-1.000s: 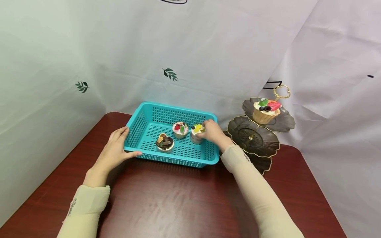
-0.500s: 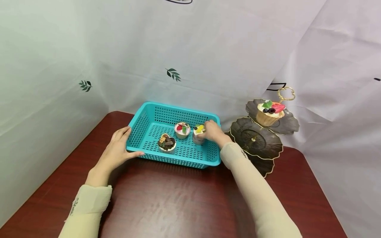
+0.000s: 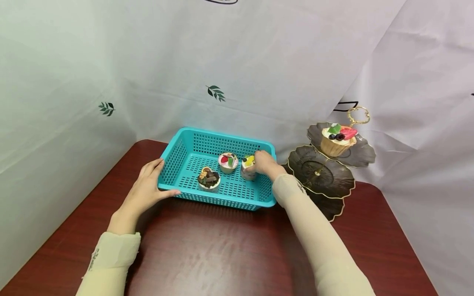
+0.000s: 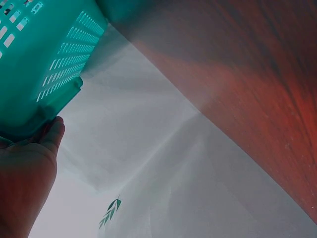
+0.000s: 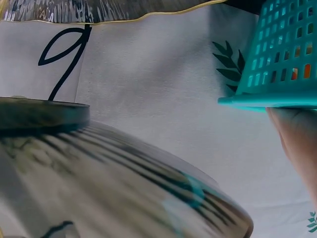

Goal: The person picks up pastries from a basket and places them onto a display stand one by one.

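In the head view, soft, bright light is spreading over the sheet [image 3: 259, 61], which is taking a greenish tint toward nine o'clock and a lilac one toward three. A pale glare is lying on the table [image 3: 211, 250] at six o'clock, and a thin shadow is darkening it below the basket [image 3: 218, 199]. The left wrist view is looking dimmer, a blurred shadow crossing the table at one o'clock. The right wrist view is blurring a brownish thing [image 5: 114, 183] at seven o'clock.

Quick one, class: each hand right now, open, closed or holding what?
Left hand: open, touching the teal basket.
Right hand: holding the yellow-topped dessert cup.
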### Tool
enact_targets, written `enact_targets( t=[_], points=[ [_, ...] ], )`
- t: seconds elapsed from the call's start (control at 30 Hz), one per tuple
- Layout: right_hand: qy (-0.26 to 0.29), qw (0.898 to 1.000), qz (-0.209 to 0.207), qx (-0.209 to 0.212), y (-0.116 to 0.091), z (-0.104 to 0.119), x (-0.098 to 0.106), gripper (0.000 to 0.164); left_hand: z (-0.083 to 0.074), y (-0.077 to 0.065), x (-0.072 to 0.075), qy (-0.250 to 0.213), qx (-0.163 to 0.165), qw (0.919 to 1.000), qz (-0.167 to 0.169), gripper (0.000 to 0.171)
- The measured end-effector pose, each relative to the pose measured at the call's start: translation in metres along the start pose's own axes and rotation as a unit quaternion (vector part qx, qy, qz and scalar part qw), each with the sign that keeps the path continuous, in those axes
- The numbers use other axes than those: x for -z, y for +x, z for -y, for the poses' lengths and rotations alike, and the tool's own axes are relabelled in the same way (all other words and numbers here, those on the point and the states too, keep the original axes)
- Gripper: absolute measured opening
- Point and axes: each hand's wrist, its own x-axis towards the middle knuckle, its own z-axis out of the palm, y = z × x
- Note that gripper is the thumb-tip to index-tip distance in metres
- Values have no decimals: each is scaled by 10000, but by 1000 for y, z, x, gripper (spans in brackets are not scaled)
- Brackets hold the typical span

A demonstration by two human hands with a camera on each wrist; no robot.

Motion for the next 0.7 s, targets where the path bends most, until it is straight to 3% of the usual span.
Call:
enact_targets(
  t=[0.7],
  points=[
    [8,9999,94,-104,2,4,-3,53,0,0,-1,-7,21,10000,-7,109]
  ],
)
